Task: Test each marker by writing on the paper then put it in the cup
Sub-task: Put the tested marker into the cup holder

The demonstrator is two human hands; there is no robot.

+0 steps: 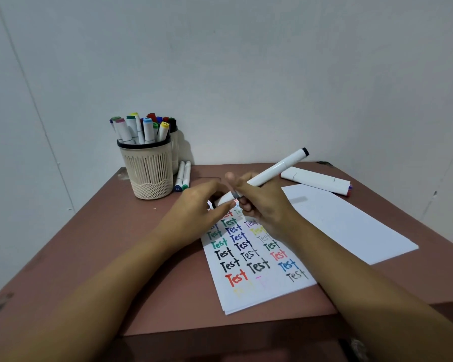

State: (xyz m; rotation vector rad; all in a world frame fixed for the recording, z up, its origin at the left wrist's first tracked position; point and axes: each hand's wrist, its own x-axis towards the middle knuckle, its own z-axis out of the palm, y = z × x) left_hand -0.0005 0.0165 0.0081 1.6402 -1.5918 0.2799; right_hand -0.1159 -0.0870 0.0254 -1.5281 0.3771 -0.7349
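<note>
Head camera showed me the right hand gripping the barrel of a long white marker with a black end, tilted so that end pointed up and away to the right. The left hand pinched the marker's lower end, thumb and fingers curled round it just above the white paper sheet covered in coloured "Test" words. Blur kept me from telling whether that end was capped. The sheet lay flat on the reddish-brown counter. At the far left corner I saw the beige ribbed plastic cup with a black rim, packed with upright capped markers, and two more white markers lay just beside its right side. A blank white sheet lay right of the written one, with a bundle of white markers beyond it.
</note>
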